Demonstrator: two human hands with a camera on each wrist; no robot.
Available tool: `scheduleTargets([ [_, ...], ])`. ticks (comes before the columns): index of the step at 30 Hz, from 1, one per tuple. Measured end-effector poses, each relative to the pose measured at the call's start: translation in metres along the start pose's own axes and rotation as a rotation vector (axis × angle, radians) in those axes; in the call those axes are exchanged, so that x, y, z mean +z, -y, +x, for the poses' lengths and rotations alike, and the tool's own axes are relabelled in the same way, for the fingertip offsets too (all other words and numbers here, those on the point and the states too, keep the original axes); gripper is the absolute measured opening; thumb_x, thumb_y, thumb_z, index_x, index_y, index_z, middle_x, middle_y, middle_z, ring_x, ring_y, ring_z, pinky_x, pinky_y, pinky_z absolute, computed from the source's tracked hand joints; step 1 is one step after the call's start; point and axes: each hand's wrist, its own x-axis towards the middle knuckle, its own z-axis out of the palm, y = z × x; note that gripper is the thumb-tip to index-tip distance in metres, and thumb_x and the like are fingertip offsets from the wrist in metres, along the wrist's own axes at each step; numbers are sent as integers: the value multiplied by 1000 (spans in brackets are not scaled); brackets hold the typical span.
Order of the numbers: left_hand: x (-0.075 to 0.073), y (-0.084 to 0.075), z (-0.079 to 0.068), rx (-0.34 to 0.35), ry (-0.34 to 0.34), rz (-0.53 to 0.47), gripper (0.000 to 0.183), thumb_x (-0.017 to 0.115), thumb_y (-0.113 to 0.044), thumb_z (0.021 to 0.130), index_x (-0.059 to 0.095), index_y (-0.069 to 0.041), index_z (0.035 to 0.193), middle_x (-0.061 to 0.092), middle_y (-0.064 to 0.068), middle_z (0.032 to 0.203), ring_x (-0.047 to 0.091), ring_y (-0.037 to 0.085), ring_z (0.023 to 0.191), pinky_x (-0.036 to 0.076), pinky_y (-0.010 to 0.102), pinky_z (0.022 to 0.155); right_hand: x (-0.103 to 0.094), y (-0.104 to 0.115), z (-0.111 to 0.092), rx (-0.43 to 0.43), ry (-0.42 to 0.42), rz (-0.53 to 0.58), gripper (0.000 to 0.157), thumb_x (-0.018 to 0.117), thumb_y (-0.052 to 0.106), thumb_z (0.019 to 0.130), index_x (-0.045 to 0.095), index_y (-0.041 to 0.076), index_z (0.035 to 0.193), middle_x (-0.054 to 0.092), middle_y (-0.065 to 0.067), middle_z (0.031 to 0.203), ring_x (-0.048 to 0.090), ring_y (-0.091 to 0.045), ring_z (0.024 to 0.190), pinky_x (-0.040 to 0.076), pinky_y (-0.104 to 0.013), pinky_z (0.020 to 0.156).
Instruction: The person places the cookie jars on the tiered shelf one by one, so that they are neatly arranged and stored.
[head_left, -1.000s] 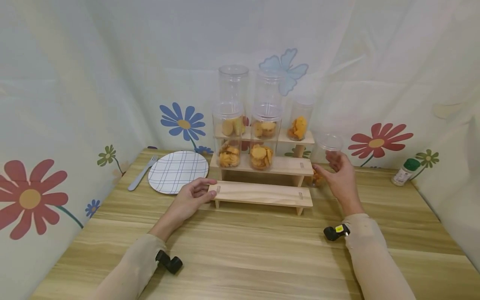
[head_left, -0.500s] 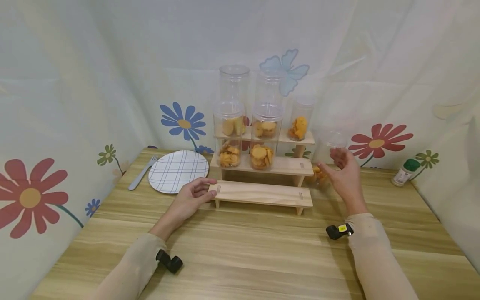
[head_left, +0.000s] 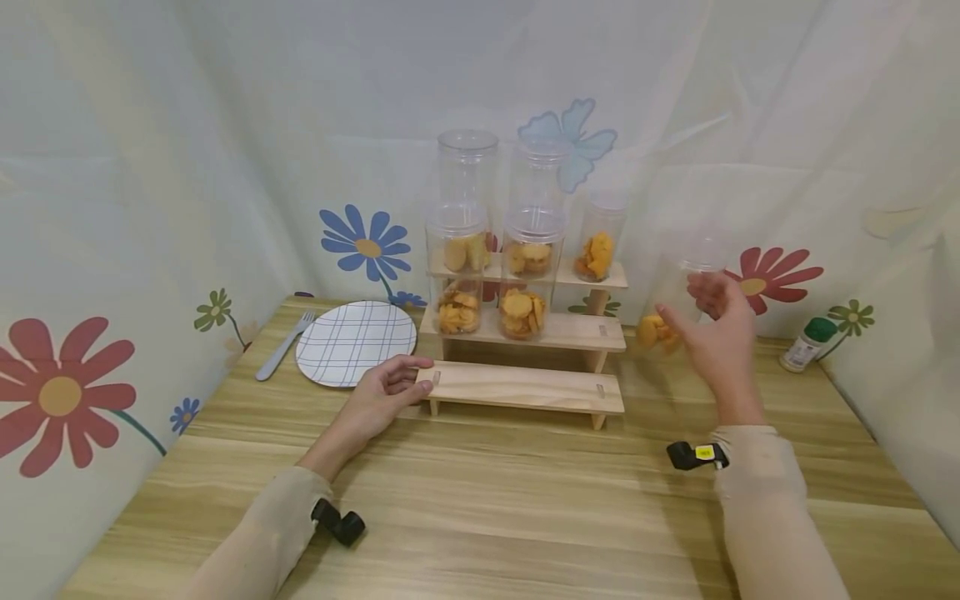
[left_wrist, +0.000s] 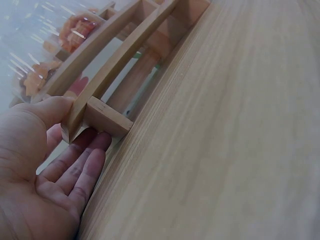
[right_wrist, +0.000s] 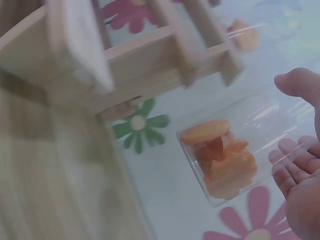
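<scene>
My right hand [head_left: 720,333] holds a clear jar [head_left: 675,287] with orange cookies at its bottom, right of the tiered wooden stand [head_left: 525,387]. In the right wrist view, thumb and fingers stand round the transparent jar [right_wrist: 217,162], whose base hangs off the table. With thumb above and fingers below, my left hand [head_left: 381,392] grips the left end of the stand's lowest step, as the left wrist view also shows the step [left_wrist: 117,60]. Two cookie jars [head_left: 457,275] [head_left: 528,279] stand on the middle step. Several jars, among them a jar of orange cookies [head_left: 597,242], stand on the top step.
A checked plate [head_left: 356,343] lies left of the stand, with a fork [head_left: 285,346] beside it. At the far right stands a green-capped shaker bottle [head_left: 808,344]. Flowered cloth [head_left: 225,125] hangs behind the wooden table [head_left: 487,500].
My right hand has moved right and slightly up with the cookie jar, away from the stand's right side. The left hand and the stand have stayed in place.
</scene>
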Motion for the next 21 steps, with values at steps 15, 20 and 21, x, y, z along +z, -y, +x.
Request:
scheduleTargets([
  [15, 0, -2, 0, 0, -2, 6, 43, 78, -28, 108, 68, -12, 147, 76, 18, 133, 75, 23, 114, 58, 24, 95, -11, 58, -15, -133, -20, 23, 62, 92, 28, 96, 62, 12, 148, 69, -6, 143, 60, -11, 122, 47, -20, 98],
  [20, 0, -2, 0, -2, 2, -1, 43, 78, -27, 108, 68, -11, 147, 75, 18, 134, 75, 22, 114, 58, 24, 95, -4, 66, -19, -190, 18, 67, 57, 93, 23, 95, 63, 6, 140, 71, -5, 138, 62, -17, 125, 46, -27, 104],
  [21, 0, -2, 0, -2, 2, -3, 43, 78, -27, 108, 68, -11, 147, 75, 18, 134, 75, 22, 114, 58, 24, 95, -2, 67, -20, -199, 26, 71, 56, 93, 22, 95, 63, 5, 139, 71, -6, 138, 62, -17, 125, 47, -27, 107],
])
